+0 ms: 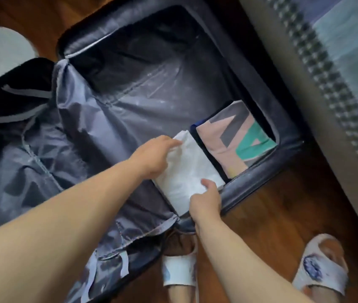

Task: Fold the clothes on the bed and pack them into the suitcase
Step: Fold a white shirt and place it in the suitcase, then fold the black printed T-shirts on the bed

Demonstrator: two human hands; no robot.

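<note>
Suitcase: the suitcase [261, 180] lies wide open on the wooden floor [283, 204], right beside the bed [337, 51].
White cloth: a folded white cloth [187, 171] sits inside the suitcase, by its near wall.
Colourful cloth: a folded cloth with pink, grey and green shapes [234, 141] is already in the suitcase corner, touching the white one on the bed side.
Left hand: the left hand [154, 156] lies on the far edge of the white cloth, fingers mostly straight and pressing it down.
Right hand: the right hand [206, 200] is at the cloth's near edge by the suitcase wall, fingers bent. I cannot tell if it pinches the cloth or just pushes it.
Step now: I think the white cloth is being tucked into its spot.
How to do it well: keep it flat, slide it snug against the colourful cloth, and smooth it so the folds do not pop open.
Rest of suitcase: lots of room is left for more clothes.
Feet: two slippers [318, 270] stand on the floor near the suitcase.
</note>
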